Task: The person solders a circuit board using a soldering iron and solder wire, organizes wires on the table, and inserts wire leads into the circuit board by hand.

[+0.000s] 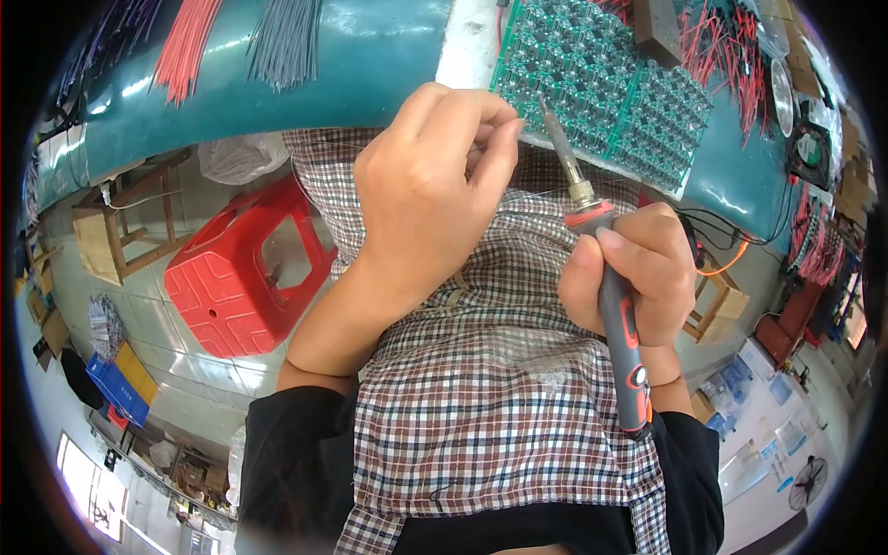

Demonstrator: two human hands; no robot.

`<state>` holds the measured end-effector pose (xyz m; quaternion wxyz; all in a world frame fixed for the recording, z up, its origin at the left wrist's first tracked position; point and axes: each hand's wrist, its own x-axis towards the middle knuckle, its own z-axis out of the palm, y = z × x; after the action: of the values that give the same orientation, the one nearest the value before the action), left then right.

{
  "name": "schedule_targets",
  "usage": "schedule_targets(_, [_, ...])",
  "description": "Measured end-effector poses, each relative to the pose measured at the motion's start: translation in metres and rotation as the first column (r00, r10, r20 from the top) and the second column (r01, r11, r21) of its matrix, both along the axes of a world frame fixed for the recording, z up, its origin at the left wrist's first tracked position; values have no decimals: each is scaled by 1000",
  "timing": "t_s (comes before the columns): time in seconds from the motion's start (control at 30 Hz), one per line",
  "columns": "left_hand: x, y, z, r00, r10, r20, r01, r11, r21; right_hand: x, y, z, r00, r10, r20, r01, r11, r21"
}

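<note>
I hold a soldering iron (618, 305) in my right hand (634, 273), fingers clenched around its grey and orange handle, thumb lying along the top near the orange collar. Its metal tip points up and away from me, ending just at the near edge of a panel of green circuit boards (601, 88) that lies on the teal tabletop (370, 65), close to that table's near edge. My left hand (430, 190) is beside the tip, thumb and forefinger pinched together over something too thin to make out for certain; a fine wire-like strand (532, 196) shows between my two hands, and I cannot tell whether the pinch grips it. Both hands hover above my lap, which is covered by a checked apron (481, 370) in brown, white and dark lines. Farther back on the tabletop, bundles of red wires (185, 42) and grey wires (285, 37) lie toward the far left, and more red leads (731, 55) tangle at the far right by a small black fan (810, 143). Below the table's edge, on the tiled floor to my left, stands a red plastic stool (245, 273), with a wooden stool (116, 222) beyond it.
</note>
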<state>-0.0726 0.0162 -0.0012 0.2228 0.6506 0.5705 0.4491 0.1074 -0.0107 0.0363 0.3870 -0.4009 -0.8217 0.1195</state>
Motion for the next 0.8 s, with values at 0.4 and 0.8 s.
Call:
schedule_targets(0.4, [1, 2, 5, 999, 26, 31, -26, 999, 28, -2, 6, -8, 997, -27, -65, 29, 999, 19])
schedule_targets(0.8, [2, 5, -1, 999, 54, 4, -54, 998, 15, -7, 13, -12, 1000, -8, -10, 9, 998, 60])
